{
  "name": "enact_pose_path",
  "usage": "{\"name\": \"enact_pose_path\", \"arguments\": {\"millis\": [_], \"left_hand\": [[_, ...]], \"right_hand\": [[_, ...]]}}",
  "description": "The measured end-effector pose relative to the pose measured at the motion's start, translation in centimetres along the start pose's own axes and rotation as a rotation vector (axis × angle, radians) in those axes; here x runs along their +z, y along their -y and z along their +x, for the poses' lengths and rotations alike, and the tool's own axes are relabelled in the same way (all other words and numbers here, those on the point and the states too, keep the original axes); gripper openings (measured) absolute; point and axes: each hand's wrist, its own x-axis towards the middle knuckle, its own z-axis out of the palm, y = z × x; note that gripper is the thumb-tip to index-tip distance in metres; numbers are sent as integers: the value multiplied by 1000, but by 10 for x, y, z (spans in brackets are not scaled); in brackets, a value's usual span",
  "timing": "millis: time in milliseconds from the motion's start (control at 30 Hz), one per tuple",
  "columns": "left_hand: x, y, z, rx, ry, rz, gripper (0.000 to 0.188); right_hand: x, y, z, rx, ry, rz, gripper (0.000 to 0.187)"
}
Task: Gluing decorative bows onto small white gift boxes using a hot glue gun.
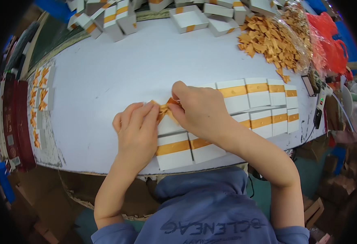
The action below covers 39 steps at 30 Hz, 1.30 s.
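Observation:
A gold ribbon bow (165, 110) sits on a white gift box (168, 127) at the left end of the far row. The fingertips of my left hand (135, 128) pinch its left side. My right hand (203, 110) is closed on its right side, thumb and fingers pressed together. Parts of the bow and box are hidden under my fingers. Beside them, two rows of white boxes with flat gold bands run to the right, including a near-row box (173, 160) below my left hand and a far-row box (232, 103) beyond my right wrist.
A heap of loose gold bows (268, 42) lies at the back right, next to a red plastic bag (329, 38). White box parts (188, 20) are piled along the back. Boxes with bows (44, 99) stand at the left edge. A small device with a cable (320, 105) is at the right.

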Motion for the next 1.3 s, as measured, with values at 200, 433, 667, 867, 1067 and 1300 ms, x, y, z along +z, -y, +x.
{"name": "enact_pose_path", "arguments": {"millis": [200,433,667,867,1067,1300], "left_hand": [[-10,-4,0,7,172,152,46],[-15,-3,17,55,186,152,40],[2,-17,112,68,-50,-465,27],[25,-33,140,-366,-28,-1116,18],[20,-40,108,-360,-38,-1097,10],[8,-33,57,-138,116,-638,25]], "right_hand": [[-55,-104,33,138,-375,-63,20],[-88,-188,52,464,-277,-266,18],[-79,-104,45,1,-277,-170,13],[-86,-71,19,17,-323,264,16],[-67,-49,7,439,-49,1123,15],[-43,-46,-11,202,23,521,12]]}}
